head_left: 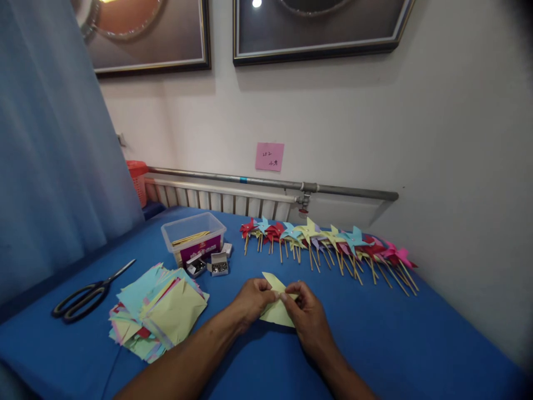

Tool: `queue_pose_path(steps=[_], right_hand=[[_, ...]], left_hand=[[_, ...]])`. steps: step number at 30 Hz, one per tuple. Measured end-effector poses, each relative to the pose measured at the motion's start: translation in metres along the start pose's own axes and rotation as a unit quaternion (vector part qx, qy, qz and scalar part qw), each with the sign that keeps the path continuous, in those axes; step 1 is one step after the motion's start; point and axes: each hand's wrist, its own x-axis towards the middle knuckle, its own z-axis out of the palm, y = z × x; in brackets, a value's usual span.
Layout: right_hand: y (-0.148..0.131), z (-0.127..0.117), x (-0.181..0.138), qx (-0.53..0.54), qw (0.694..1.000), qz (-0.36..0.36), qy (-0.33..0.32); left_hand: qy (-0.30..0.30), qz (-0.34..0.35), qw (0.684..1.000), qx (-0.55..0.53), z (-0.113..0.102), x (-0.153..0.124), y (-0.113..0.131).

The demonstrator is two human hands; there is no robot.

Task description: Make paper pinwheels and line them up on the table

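Observation:
A pale yellow paper square with folded corners sits between my two hands above the blue table. My left hand pinches its left side with closed fingers. My right hand grips its right side, thumb and fingers pressed together on the paper. One pointed flap sticks up behind my fingers.
A row of finished paper pinwheels on sticks lies along the far side. A stack of coloured paper squares sits at left, black scissors beyond it. A clear plastic box and small pin boxes stand behind the stack.

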Motion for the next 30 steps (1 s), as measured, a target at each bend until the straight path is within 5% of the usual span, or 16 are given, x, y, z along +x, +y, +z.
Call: queue_pose_path(steps=[18, 22, 26, 30], right_hand=[[-0.003, 0.001, -0.002, -0.018, 1.0, -0.009, -0.018], [-0.011, 0.003, -0.008, -0.102, 0.99, -0.098, 0.009], [-0.014, 0.006, -0.015, -0.228, 0.946, -0.23, 0.004], [-0.011, 0.008, -0.016, -0.303, 0.912, -0.275, -0.021]], left_hand=[[0.019, -0.005, 0.999, -0.025, 0.001, -0.001, 0.001], [0.064, -0.006, 0.995, -0.081, 0.003, 0.0, 0.003], [0.098, 0.004, 0.985, -0.141, 0.003, 0.001, 0.004], [0.128, 0.014, 0.977, -0.167, 0.003, 0.0, 0.003]])
